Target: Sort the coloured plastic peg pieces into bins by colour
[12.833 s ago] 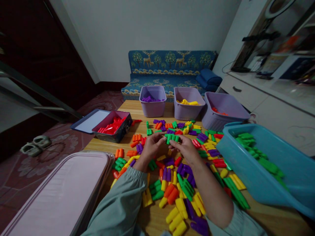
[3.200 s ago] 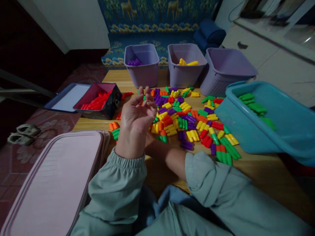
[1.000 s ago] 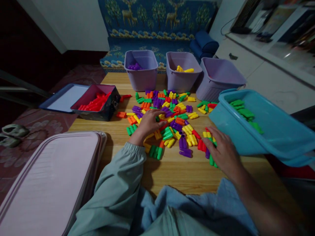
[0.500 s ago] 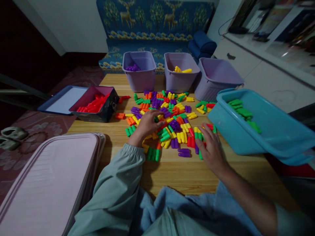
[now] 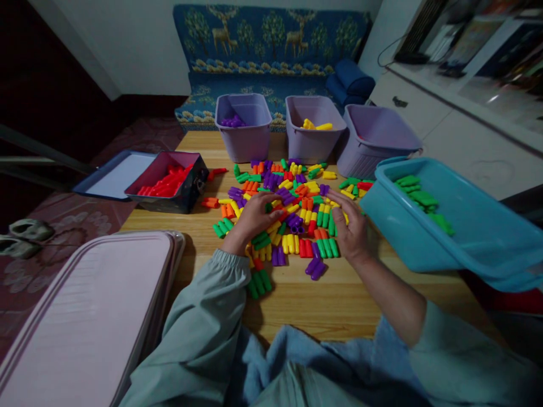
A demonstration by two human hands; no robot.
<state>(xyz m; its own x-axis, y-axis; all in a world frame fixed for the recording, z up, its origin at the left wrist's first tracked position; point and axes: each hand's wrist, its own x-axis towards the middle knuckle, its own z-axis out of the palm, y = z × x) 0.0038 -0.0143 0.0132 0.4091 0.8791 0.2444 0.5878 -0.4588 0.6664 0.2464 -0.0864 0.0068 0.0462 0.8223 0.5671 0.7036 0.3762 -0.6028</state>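
Bullet-shaped plastic building pieces (image 5: 291, 244) in green, yellow, purple, red and orange lie in a loose pile mid-table. My left hand (image 5: 257, 219) arches over the pile's left side, thumb apart from the curved fingers, touching or just above the pieces; I see nothing held. Along the right edge of the pile rests my right hand (image 5: 351, 229), fingers stretched out and thumb apart, against green and yellow pieces. Two groups sit a little apart at the near side: purple pieces (image 5: 316, 267) and green pieces (image 5: 259, 284).
Behind the pile stand three lilac bins: one with purple pieces (image 5: 233, 121), one with yellow pieces (image 5: 316, 125), and a right-hand bin (image 5: 373, 152). A teal tub (image 5: 407, 237) holds green pieces. At left are a dark box (image 5: 169, 203) of red pieces and stacked pale lids (image 5: 93, 305).
My right hand has moved forward and inward along the pile's right edge, pushing pieces left. Near-side pieces have shifted left and turned. My left hand has barely moved.
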